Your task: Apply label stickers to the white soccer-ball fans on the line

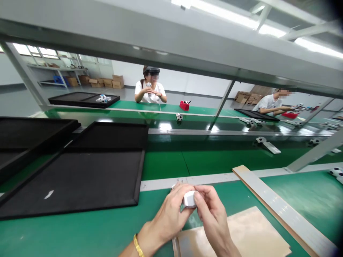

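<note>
Pinching a rounded white plastic piece (189, 199) between them, a worker's left hand (166, 217) and right hand (213, 219) held it up off a green-topped workbench (80, 235), fingers curled closely around its smooth, chamfered edges. A fingertip grip like this, with both hands close together, offered steady control of so small a part. A yellow beaded bracelet (138, 246) circled the left wrist. Nearby lay a tan cardboard sheet (233, 235) and a long flat board (284, 214) with a pale grey face, while a black felt-lined tray (72, 182) with raised edges rested to the left.
</note>
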Tool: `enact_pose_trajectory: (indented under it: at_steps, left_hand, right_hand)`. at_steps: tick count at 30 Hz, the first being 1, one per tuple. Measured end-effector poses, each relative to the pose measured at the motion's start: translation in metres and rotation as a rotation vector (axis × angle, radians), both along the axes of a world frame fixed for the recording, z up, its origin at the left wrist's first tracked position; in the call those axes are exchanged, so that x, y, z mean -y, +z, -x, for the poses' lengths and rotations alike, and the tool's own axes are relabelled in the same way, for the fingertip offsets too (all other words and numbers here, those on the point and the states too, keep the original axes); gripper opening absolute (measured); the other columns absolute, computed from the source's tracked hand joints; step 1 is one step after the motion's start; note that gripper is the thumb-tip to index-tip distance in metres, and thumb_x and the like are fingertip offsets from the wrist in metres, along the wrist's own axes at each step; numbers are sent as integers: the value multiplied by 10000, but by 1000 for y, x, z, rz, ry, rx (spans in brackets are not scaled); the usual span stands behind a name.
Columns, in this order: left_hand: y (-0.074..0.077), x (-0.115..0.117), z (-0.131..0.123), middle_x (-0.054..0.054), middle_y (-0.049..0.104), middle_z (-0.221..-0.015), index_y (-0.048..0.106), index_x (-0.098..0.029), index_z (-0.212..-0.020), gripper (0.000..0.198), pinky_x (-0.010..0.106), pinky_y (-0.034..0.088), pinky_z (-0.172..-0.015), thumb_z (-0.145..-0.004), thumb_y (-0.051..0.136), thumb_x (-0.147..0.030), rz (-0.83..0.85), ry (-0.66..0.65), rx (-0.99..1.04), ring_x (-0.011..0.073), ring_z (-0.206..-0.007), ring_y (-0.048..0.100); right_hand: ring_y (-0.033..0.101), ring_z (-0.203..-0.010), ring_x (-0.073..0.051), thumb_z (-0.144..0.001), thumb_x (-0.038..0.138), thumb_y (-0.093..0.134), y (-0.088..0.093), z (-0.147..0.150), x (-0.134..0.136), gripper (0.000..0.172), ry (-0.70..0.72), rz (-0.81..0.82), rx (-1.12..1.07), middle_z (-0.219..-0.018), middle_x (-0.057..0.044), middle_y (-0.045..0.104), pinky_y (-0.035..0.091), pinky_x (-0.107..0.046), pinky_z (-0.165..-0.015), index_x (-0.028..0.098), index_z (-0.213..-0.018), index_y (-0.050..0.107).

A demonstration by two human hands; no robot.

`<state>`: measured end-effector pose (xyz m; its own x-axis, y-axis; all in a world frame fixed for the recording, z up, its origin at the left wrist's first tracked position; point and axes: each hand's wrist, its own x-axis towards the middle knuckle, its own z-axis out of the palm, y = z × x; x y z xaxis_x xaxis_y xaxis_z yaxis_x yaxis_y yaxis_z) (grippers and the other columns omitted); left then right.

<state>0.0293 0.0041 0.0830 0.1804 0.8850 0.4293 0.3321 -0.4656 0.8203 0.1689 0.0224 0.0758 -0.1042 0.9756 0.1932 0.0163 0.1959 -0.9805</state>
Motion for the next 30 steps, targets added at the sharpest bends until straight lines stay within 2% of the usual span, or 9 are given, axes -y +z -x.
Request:
enact_pose_trajectory:
  at_steps: [4,8,9,12,15,18,23,27,30]
  left_hand:
    - [7,-12,3,28,635,-1135,532,-260,-1190,322,320,464,-949,-888,589,-163,-3,-78,-122,180,-1045,590]
    - [5,-64,6,79,626,-1221,562,-201,-1191,318,385,398,-1061,-881,570,-131,-208,-13,-283,206,-1180,551]
    - [1,-82,8,93,620,-1238,581,-182,-1173,327,402,368,-1089,-861,562,-86,-242,58,-335,213,-1219,526]
    - [-19,-133,21,112,492,-1398,607,-194,-1169,409,503,254,-1139,-811,557,-2,-95,216,-458,259,-1350,383]
    - [-46,-156,32,171,390,-1456,604,-161,-1175,437,639,223,-1091,-780,561,22,91,296,-467,366,-1383,291]
    - [-60,-137,31,194,366,-1455,574,-131,-1218,417,598,234,-1108,-816,550,-24,185,290,-459,360,-1383,289]
    - [-51,-54,9,62,593,-1199,628,-221,-1101,228,359,414,-1032,-877,587,-233,246,31,-408,206,-1151,545]
    - [-42,-2,-7,38,615,-1063,638,-234,-1013,199,364,449,-934,-871,602,-368,450,-230,-343,211,-1033,564]
    - [-46,14,-15,42,584,-1054,614,-214,-1007,225,379,414,-919,-833,658,-349,419,-259,-394,232,-1049,511]
  right_hand:
    - [358,-451,-79,-890,475,567,-5,-5,-9,282,-32,110,-137,-528,71,433,303,-197,-425,197,-929,588]
    - [446,-497,-93,-885,482,571,-21,-30,-18,289,-58,184,-150,-608,54,497,369,-203,-455,203,-956,547]
    - [462,-512,-99,-889,474,567,-27,-39,-16,285,-58,187,-85,-622,48,504,384,-211,-469,199,-959,551]
    - [514,-570,-132,-930,441,497,-45,-65,0,273,-10,153,225,-662,17,544,436,-254,-537,187,-992,577]
    - [589,-749,-179,-929,373,506,-56,-85,26,219,62,127,424,-840,-47,626,473,-310,-687,193,-972,624]
    - [603,-856,-201,-931,280,505,-59,-93,51,160,131,47,553,-914,-61,641,469,-335,-774,202,-944,644]
    - [601,-876,-204,-958,188,441,-56,-80,69,203,232,-150,750,-955,-75,645,492,-346,-765,205,-1031,629]
    - [604,-857,-206,-951,170,444,-51,-82,74,202,252,-143,789,-958,-78,645,505,-352,-740,208,-1023,629]
    - [604,-861,-212,-948,192,476,-48,-94,82,169,230,-125,846,-960,-80,647,510,-363,-741,208,-1013,631]
